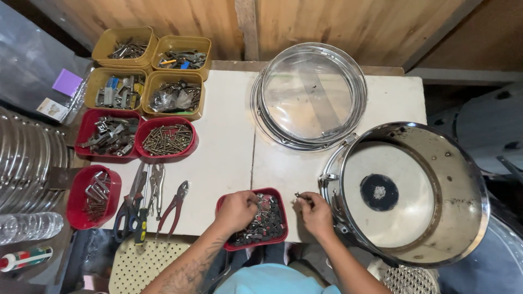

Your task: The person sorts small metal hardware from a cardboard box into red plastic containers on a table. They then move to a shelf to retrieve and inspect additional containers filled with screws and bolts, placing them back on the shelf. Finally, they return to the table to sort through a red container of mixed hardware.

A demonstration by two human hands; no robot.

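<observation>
A white rectangular tabletop [229, 158] is filling the middle of the view, its near edge running just in front of the person. The round chrome drum shell [406, 193] is overhanging the table's right side, and its lower right rim is passing beyond the table edge. Behind it, a chrome hoop with a clear drumhead [310, 95] is lying flat near the back edge. Along the left, four mustard-yellow plastic tubs [150, 68] and three red plastic tubs [136, 136] are holding metal hardware too small to sort out by kind. Red-handled pliers [175, 206] and other hand tools are lying near the front edge, some handles reaching past it. Open white surface is showing between the tools, the hoop and the hands.

A small red plastic tray of dark metal parts [256, 220] is sitting at the near edge, partly covered by the left hand [235, 209], whose fingers are curling down into the parts; what they are gripping is hidden. The right hand [315, 212] is hovering just beside the drum shell, fingertips pinching a tiny metal piece [299, 195] whose shape is hard to make out. Both forearms are being cut off by the bottom of the view.
</observation>
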